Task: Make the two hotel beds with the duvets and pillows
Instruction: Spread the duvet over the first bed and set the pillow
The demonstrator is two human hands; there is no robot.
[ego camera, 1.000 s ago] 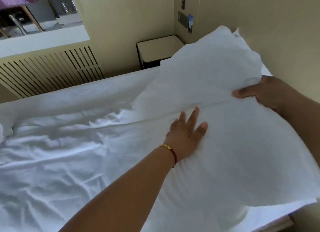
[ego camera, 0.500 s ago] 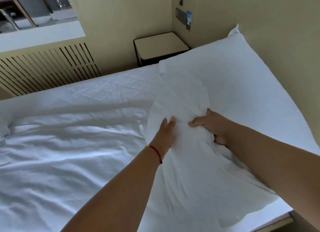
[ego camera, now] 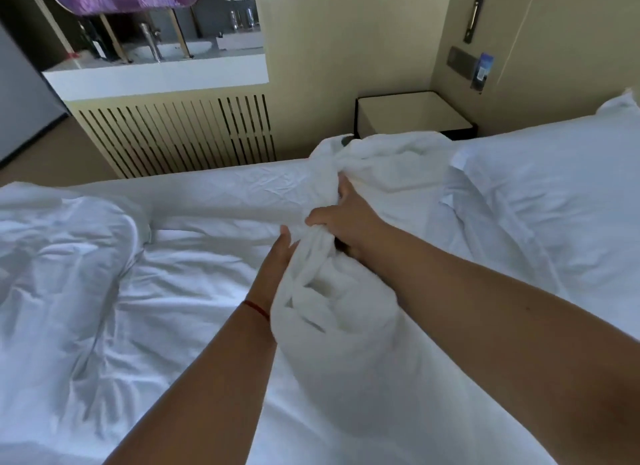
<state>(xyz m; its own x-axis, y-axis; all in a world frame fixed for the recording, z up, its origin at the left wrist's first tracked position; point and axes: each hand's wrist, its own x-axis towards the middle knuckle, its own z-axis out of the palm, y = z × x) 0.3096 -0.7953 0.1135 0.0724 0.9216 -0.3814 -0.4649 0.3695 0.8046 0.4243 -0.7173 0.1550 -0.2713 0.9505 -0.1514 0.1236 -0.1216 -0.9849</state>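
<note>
A white bed [ego camera: 207, 194] fills the view. A white pillow [ego camera: 568, 194] lies flat at the head end on the right, against the wall. Both hands grip the bunched top edge of the white duvet [ego camera: 332, 291] in the middle of the bed. My left hand [ego camera: 280, 256], with a red string on its wrist, presses the gathered cloth from the left. My right hand [ego camera: 343, 215] is closed around the same bunch from the right and above. The rest of the duvet lies crumpled across the mattress toward the left [ego camera: 69, 274].
A dark-framed bedside table [ego camera: 412, 114] with a pale top stands in the corner beyond the bed. A slatted radiator cover [ego camera: 180, 135] runs along the far wall under a window ledge. A switch panel [ego camera: 460, 60] sits on the beige wall at right.
The pillow has been laid down flat at the head of the bed. Both hands have left it and gathered the duvet's edge into a bunch, lifted toward the far side.
</note>
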